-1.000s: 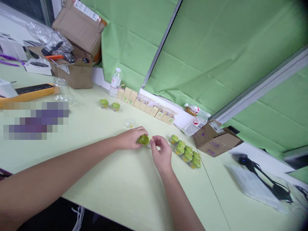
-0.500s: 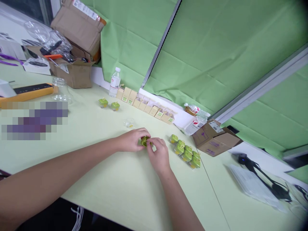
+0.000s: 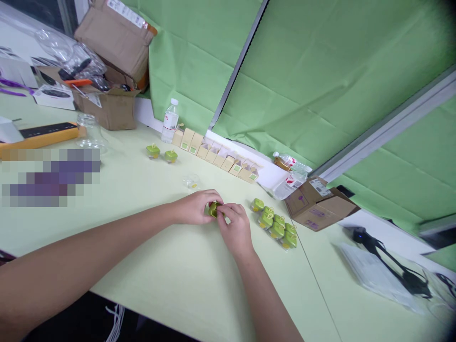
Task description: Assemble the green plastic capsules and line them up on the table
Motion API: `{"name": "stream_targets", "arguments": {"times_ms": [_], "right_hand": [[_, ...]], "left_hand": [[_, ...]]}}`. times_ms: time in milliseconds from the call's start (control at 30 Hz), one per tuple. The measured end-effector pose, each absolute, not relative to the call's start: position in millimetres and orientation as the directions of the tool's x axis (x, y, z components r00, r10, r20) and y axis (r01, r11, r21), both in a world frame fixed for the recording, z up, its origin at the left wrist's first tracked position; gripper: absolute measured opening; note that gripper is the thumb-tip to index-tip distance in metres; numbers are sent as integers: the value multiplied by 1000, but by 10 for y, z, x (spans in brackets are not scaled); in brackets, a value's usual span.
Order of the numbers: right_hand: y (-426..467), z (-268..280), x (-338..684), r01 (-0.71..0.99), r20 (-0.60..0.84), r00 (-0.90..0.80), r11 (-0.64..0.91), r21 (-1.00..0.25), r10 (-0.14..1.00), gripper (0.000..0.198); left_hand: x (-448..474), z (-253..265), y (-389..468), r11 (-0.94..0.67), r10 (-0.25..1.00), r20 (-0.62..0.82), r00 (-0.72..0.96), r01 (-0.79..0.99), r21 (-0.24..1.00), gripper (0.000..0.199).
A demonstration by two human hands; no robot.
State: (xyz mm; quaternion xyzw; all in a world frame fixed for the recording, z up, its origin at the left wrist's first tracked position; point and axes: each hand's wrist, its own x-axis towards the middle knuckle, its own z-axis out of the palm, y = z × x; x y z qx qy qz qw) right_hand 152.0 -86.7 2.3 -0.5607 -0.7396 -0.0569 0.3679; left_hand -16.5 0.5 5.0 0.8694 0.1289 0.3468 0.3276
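one small green piece (image 3: 213, 209), mid-frame: left hand (image 3: 195, 207) grasped it, right hand's (image 3: 236, 231) fingers (image 3: 222, 211) pinched its edge. green-lidded tubs (image 3: 277, 228) clustered right of center.

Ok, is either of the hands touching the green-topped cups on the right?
No, the left hand and right hand meet at a separate green piece, left of those cups.

Head camera, sole view | worn on my head, aimed forward and down across the table (image 3: 171, 270) | frame tilted, back edge sloping down rightward | my left hand (image 3: 196, 207) and right hand (image 3: 235, 229) near, mid-frame | green curtain (image 3: 199, 57) behind, farther off.
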Motion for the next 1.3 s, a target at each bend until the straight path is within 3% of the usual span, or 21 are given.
{"name": "stream_targets", "arguments": {"times_ms": [700,1067,1200,1300], "right_hand": [[-914,98,1500,928,462,-256,349,-127,849,29],[-918,130,1512,854,545,-123,368,-368,829,22],[-912,126,1489,778,566,64,313,-544,822,19],[-867,93,1478,593,448,257,226,-773,856,22]], "left_hand": [[-173,46,-42,-733,452,444,774,39,679,29],[-166,83,-24,-692,494,458,739,15,721,31],[-162,81,1,-685,522,472,710,19,728,34],[-157,81,18,-681,547,482,684,29,732,37]]}}
